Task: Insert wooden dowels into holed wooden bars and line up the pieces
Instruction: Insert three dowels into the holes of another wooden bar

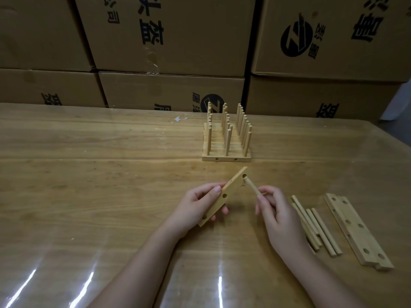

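Cardboard boxes (169, 36) stacked behind the wooden table (89, 152), all closed, contents not visible. Left hand (193, 207) grips a holed bar (234, 185) tilted up off the tabletop, thumb on its face, fingers curled round the back. Right hand (273, 210) pinches a dowel (252, 187); the tip is at the bar's end hole, possibly touching, hard to tell. Finished dowelled bars (226, 141) stand in a row farther back. Loose dowels (318, 227) and spare bars (355, 230) lie flat beside the right hand.

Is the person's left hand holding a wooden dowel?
No, the left hand grips a holed bar, while the right hand pinches the dowel.
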